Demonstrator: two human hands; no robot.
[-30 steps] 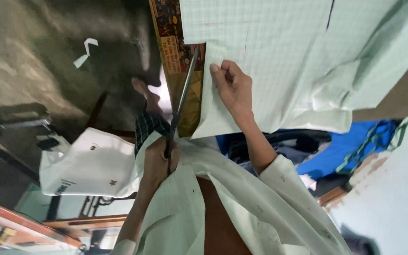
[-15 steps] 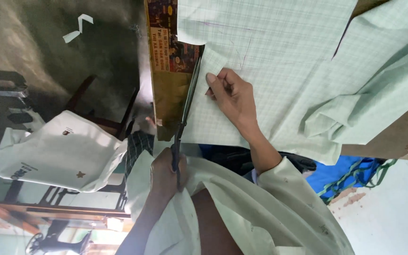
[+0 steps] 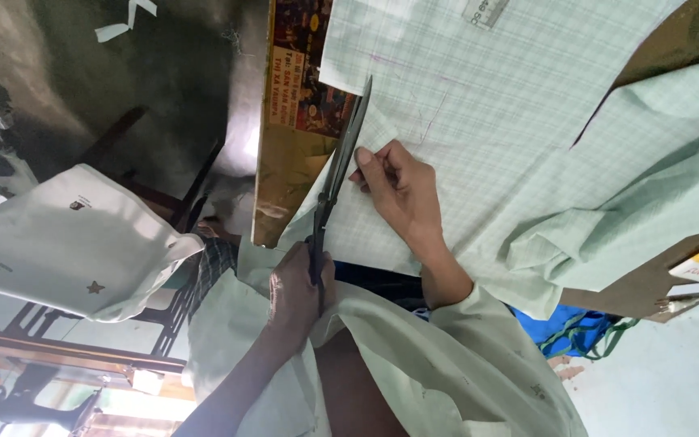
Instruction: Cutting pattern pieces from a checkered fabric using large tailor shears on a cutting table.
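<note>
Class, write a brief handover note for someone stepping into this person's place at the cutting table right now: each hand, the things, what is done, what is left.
Left hand: closed around the handles of the scissors, blades nearly shut, tips pointing away from the body.
Right hand: open, fingers pressing the checked pale green cloth flat just beside the blades.
The cloth is spread over the table, bunched at the right.
Done: the blades have entered the cloth near its left edge.
Left: the cloth beyond the tips is whole; the faint pink marks are uncut.
</note>
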